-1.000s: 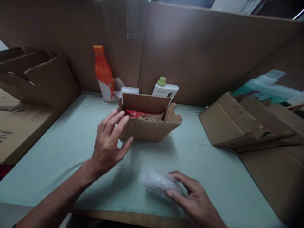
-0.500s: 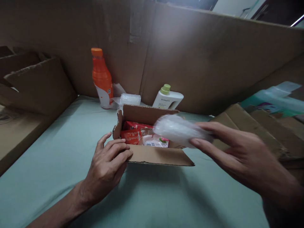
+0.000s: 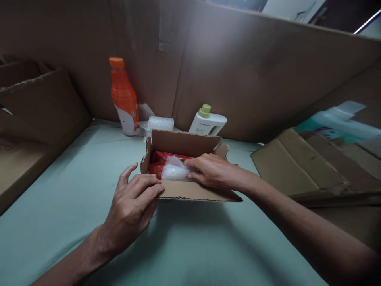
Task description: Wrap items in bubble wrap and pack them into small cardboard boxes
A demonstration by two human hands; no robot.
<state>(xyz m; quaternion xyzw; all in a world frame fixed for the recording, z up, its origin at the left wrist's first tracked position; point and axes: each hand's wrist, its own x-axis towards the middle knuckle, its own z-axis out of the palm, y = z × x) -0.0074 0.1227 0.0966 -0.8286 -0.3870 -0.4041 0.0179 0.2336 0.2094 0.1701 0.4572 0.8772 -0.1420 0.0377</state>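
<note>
Head: right grip [image 3: 210, 170] closed on bubble-wrap [image 3: 175, 171]

We have a box [image 3: 186, 142] at the middle of the table [image 3: 193, 250], its near flap [image 3: 202, 191] folded out toward us. In it, packets [image 3: 156, 169] lie at the left, with a bundle of bubble wrap [image 3: 173, 171] to their right, partly in front of them. Our right hand [image 3: 212, 171] is in the box's right half, holding the bundle's right end; our left hand [image 3: 132, 206] rests on the flap's left end. Behind the box, left to right, we see a bottle [image 3: 123, 93], a roll [image 3: 161, 123] and a jug [image 3: 205, 122]. A cardboard wall [image 3: 253, 79] stands behind these. Far left sits a carton [image 3: 50, 107]; at right, another carton [image 3: 285, 163], with a canister [image 3: 339, 121] beyond its near side.
</note>
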